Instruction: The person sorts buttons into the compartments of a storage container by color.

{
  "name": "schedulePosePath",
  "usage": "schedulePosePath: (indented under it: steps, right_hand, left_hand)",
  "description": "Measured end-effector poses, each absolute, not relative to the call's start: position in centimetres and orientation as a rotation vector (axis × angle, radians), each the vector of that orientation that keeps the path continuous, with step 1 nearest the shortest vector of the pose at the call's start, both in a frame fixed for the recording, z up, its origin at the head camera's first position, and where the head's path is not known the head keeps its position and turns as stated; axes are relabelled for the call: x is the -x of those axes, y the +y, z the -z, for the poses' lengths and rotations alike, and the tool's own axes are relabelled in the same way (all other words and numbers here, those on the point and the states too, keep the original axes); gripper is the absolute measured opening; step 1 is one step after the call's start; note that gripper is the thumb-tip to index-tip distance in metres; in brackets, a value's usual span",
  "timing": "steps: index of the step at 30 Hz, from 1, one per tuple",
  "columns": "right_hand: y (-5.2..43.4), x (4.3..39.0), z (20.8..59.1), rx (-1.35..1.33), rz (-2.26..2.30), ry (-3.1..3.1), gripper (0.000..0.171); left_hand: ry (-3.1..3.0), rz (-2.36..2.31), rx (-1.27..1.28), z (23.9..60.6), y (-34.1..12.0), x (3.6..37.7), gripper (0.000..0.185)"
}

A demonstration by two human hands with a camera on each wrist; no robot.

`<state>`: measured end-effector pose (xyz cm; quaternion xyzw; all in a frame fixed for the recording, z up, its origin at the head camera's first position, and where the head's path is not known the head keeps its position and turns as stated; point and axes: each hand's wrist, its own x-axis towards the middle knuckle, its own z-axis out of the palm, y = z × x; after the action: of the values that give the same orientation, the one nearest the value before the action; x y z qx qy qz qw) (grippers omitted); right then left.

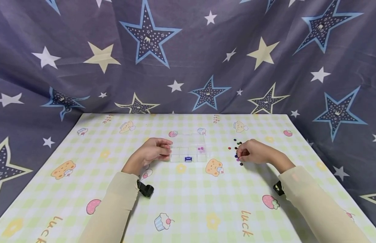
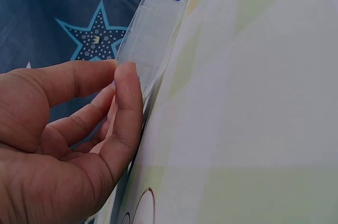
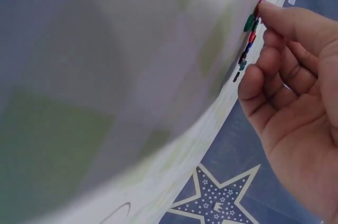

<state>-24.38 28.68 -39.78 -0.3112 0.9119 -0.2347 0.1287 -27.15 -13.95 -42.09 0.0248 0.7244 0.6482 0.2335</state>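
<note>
A clear plastic compartment box [image 1: 179, 157] with a blue latch [image 1: 188, 159] lies on the table, its transparent lid [image 1: 188, 137] raised at the back. My left hand [image 1: 152, 150] grips the box's left end, thumb and fingers at its edge; the left wrist view shows this close up. Several pink-purple pieces [image 1: 201, 149] sit in a right-hand compartment. To the right of the box, my right hand [image 1: 253, 152] reaches down with curled fingers to a scatter of small coloured bead-like pieces [image 3: 249, 38]. Whether its fingertips pinch one is hidden.
A checked, cartoon-printed cloth [image 1: 224, 199] covers the table. Behind it hangs a dark curtain [image 1: 188, 44] with stars. Black straps with small devices sit at both wrists, including one [image 1: 146, 189] on the left. A few loose pieces [image 1: 234, 139] lie around the right hand.
</note>
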Motion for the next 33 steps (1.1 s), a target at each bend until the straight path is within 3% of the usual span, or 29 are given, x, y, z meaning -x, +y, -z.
schedulePosePath:
  steps: [33]
  right_hand:
    - [27.4,24.9,38.9,0.877,0.522,2.597,0.014]
  left_hand:
    - [1.989,-1.784,-0.086,42.0,-14.0,27.0,0.043]
